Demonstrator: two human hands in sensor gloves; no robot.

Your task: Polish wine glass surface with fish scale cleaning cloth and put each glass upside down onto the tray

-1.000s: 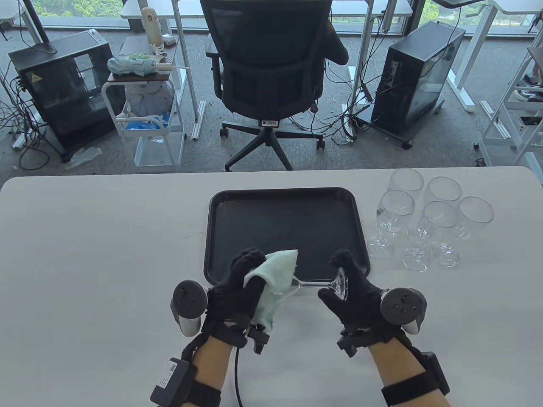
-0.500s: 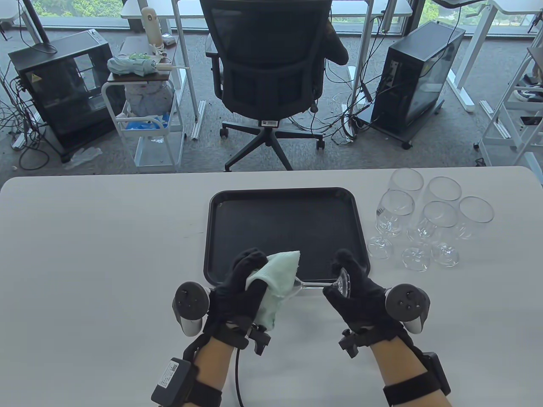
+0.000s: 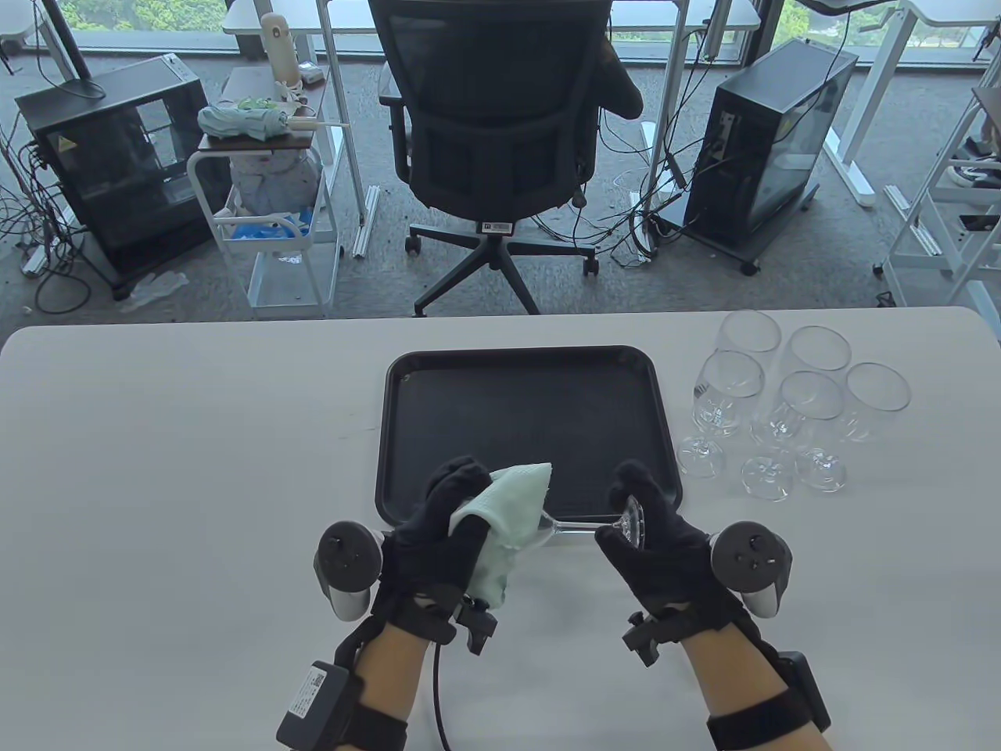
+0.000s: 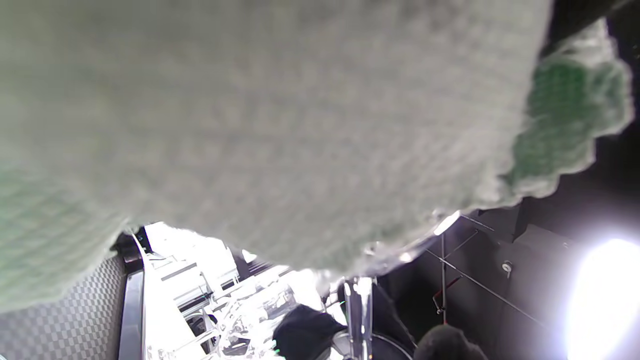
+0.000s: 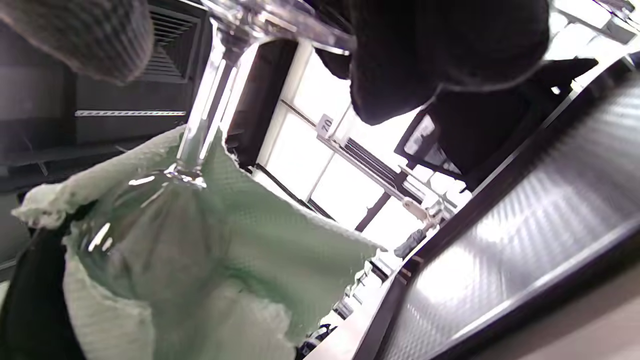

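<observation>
A wine glass lies sideways in the air over the black tray's near edge, with its stem running from hand to hand. My left hand grips the bowl through the pale green cloth, which wraps it. That cloth fills most of the left wrist view. My right hand pinches the glass foot between thumb and fingers. In the right wrist view the bowl shows inside the cloth.
Several upright wine glasses stand in a cluster on the white table, right of the tray. An office chair sits beyond the table's far edge.
Both hands have stayed in place around the glass. The cloth corner and the foot have shifted only slightly, as in small rubbing or turning.
</observation>
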